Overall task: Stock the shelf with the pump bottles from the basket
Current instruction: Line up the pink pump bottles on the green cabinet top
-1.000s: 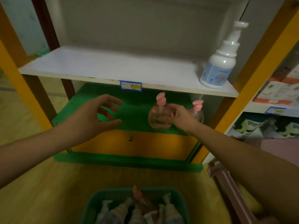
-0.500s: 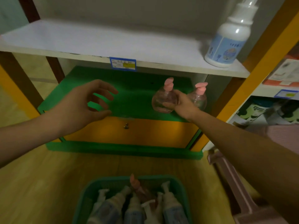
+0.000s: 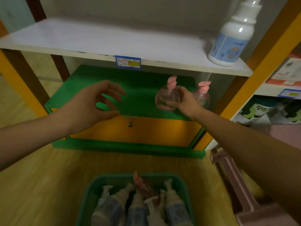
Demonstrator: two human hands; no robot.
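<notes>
From the head camera we look down past our two bare forearms at a shelving unit with orange uprights. Our right hand (image 3: 185, 101) grips a round clear bottle with a pink pump (image 3: 166, 99), thumb on its lower front and fingers curled round its right side, holding it upright over the right part of the green lower shelf (image 3: 138, 90); we cannot tell whether its base touches the shelf. Just beside it to the right, partly hidden behind our hand, stands a second round clear bottle with a pink pump (image 3: 202, 95), close to the shelf's right wall. Our left hand (image 3: 91, 106) hovers over the left part of the green shelf, fingers loosely curved and spread, holding nothing. Above, on the white upper shelf (image 3: 97, 39), a tall white pump bottle with a blue label (image 3: 231, 41) stands upright at the far right end, and a blue and yellow price tag (image 3: 127, 62) sits on the shelf's front edge. Below the green shelf is an orange panel (image 3: 135, 131). At the bottom, on the wooden floor (image 3: 40, 185), the green basket (image 3: 99, 183) holds several white pump bottles (image 3: 114, 206) lying side by side and one more pink-pump bottle (image 3: 141, 185) among them. A pink plastic stool (image 3: 241, 193) shows at the lower right.
</notes>
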